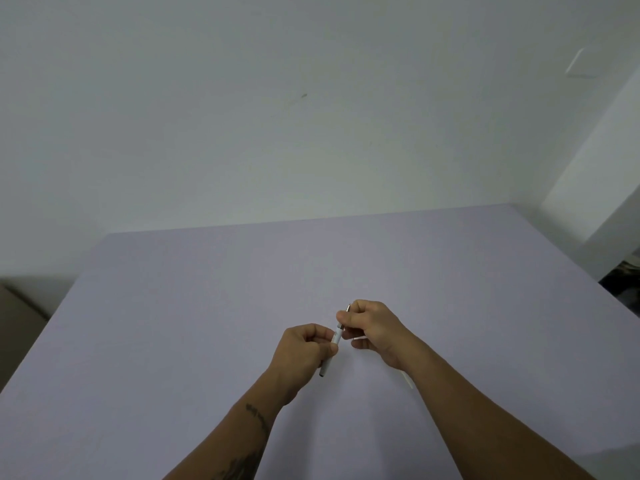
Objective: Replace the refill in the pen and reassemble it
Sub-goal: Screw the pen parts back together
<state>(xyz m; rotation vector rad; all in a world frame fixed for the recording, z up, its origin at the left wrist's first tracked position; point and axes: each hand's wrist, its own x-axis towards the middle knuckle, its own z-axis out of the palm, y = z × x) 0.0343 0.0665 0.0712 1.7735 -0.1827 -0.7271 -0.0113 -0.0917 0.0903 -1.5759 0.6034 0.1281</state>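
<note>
A white pen barrel [335, 338] runs diagonally between my two hands above the lavender table [207, 306]. My left hand [304, 351] is closed around the barrel's lower part, and the dark end of the pen pokes out below the fist. My right hand [372, 329] pinches the pen's metal tip section [347, 309], which sticks up past the fingers. A thin white refill [356, 338] also lies across the right hand's fingers. A second thin white piece [408, 380] lies on the table under my right forearm, mostly hidden.
The lavender table spreads wide around the hands, with its far edge against a plain white wall [311, 116]. A white column [606, 188] stands at the right, with dark clutter [623, 282] beside the table's right edge.
</note>
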